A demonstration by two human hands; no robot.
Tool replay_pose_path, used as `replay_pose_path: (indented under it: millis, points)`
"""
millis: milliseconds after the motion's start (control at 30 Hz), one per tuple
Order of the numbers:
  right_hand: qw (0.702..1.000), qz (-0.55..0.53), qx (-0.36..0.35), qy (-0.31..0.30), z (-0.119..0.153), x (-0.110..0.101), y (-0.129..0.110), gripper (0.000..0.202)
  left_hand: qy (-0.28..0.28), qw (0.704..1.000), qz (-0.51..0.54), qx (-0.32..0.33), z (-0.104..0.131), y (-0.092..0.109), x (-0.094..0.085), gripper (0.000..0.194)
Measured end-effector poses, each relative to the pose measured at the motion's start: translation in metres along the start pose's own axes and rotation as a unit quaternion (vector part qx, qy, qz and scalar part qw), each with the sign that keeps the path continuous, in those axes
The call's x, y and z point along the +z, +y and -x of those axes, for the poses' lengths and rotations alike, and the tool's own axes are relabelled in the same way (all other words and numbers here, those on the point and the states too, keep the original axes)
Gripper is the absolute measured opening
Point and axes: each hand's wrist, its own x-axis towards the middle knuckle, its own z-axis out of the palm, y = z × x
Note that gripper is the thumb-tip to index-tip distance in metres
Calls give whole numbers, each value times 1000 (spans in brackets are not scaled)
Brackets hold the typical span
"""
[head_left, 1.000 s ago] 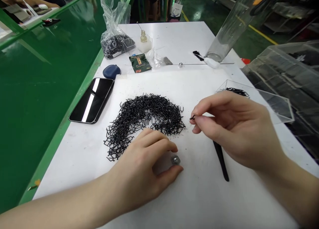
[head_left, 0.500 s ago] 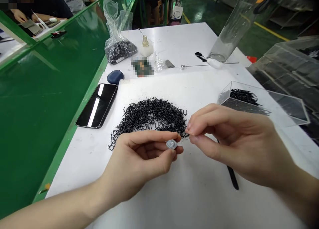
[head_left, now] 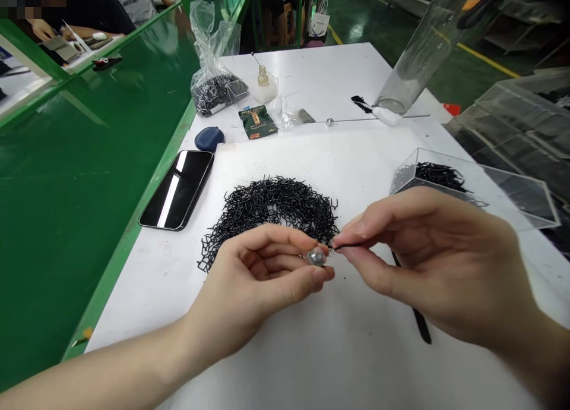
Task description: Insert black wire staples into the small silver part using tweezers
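While the left hand (head_left: 256,282) pinches a metal piece (head_left: 316,256), the right hand (head_left: 439,264), holding black wire (head_left: 348,245), should move gently.

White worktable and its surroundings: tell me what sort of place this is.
Probably a factory floor or workshop for small-parts assembly: a heap of small bent black wires on the table, a clear box of black pieces, and a yellow line on the green floor.

White table (head_left: 312,362), heaped black bent pieces (head_left: 289,199), phone (head_left: 177,190), green packet (head_left: 257,122)
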Motion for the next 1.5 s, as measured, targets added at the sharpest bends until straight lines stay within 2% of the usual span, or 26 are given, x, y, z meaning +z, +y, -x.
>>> replay_pose_path:
  millis: [133,267,567,700,900,1067,1200,1500]
  points:
    - [1000,6,-26,11,4,1,2,38,0,1000,-12,0,0,0,0,25]
    - [996,56,-59,25,12,0,6,41,4,1000,-28,0,0,-1,0,25]
    - [984,147,-95,38,10,1,-3,31,-1,999,-36,-1,-1,-3,-1,26]
    - [983,150,-100,44,5,0,-5,28,-6,999,-34,-12,0,-3,-1,22]
    - [987,142,-70,19,1,-3,-6,22,-11,999,-39,-15,-1,-2,-3,19]
    - [983,173,-68,-2,9,-6,-2,17,-10,1000,-14,-27,-3,-3,-1,21]
    - [984,167,-61,-2,16,-7,3,21,-4,999,13,-46,-2,0,1,26]
    - [981,156,-116,3,11,-4,1,26,28,998,-20,-44,-2,-1,-1,27]
